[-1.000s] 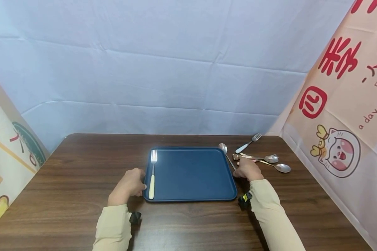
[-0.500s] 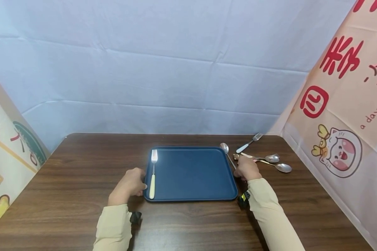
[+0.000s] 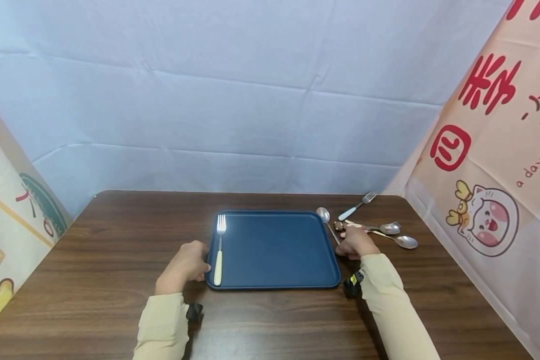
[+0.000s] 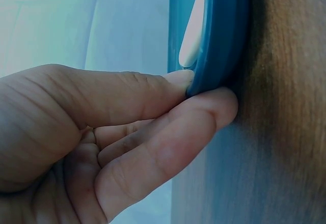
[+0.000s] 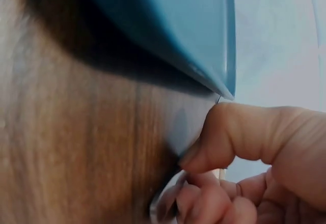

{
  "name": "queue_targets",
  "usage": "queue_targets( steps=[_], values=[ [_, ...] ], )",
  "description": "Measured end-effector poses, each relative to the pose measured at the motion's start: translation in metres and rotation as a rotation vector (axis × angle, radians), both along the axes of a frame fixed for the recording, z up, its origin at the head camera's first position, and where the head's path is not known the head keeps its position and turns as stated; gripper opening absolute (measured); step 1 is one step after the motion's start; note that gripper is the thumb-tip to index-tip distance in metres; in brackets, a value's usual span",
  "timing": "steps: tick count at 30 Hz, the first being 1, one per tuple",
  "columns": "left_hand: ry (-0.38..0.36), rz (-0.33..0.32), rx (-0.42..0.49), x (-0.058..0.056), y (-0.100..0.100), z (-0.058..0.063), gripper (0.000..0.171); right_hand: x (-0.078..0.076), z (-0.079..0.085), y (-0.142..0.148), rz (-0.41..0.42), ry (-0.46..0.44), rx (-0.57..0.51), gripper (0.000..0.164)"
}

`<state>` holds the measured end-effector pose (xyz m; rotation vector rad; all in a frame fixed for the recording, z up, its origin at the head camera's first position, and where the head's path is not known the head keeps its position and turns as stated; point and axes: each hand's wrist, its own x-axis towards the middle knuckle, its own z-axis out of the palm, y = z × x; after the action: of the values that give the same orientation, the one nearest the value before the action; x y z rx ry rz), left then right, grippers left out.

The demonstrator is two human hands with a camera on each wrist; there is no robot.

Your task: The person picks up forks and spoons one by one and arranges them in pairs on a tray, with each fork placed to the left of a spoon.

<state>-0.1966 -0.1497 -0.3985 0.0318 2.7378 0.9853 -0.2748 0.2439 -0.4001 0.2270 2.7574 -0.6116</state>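
A blue tray lies on the table. My left hand pinches its left rim between thumb and fingers, and the left wrist view shows the thumb on top and a finger underneath. Inside the tray, along that side, lies a fork with a pale yellow handle. Just off the tray's right edge, my right hand pinches the handle of a long metal spoon, bowl pointing away from me. A shiny metal end shows below the fingers in the right wrist view.
Beyond my right hand lie a small fork with a pale handle, a spoon, and another spoon-like head overlapping fork tines. Part of this pile is hidden behind the hand. A pale cloth hangs behind the brown table.
My right hand and the long spoon have shifted slightly to the right, away from the tray's edge. My left hand, the tray and the yellow-handled fork stay in place.
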Motion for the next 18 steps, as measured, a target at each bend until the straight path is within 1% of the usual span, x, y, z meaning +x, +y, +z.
queue_targets(
  steps=[2, 4, 7, 12, 18],
  values=[
    [-0.001, 0.001, 0.004, -0.0001, 0.0003, -0.0003, 0.045, 0.0001, -0.0003, 0.0013, -0.004, -0.018, 0.018, 0.044],
    [-0.002, 0.000, 0.005, -0.0001, 0.0006, -0.0003, 0.045, 0.0008, -0.0004, 0.0031, -0.006, -0.028, 0.028, 0.042],
    [-0.001, -0.002, 0.004, 0.0004, 0.0005, -0.0003, 0.045, 0.0027, 0.0005, 0.0049, -0.014, -0.041, 0.008, 0.038],
    [0.005, -0.007, -0.006, 0.0015, -0.0004, 0.0004, 0.043, 0.0046, 0.0004, 0.0068, -0.010, -0.045, -0.070, 0.044],
    [0.014, -0.015, -0.009, 0.0012, -0.0003, 0.0001, 0.042, 0.0062, 0.0005, 0.0087, -0.019, -0.001, -0.090, 0.048]
  ],
)
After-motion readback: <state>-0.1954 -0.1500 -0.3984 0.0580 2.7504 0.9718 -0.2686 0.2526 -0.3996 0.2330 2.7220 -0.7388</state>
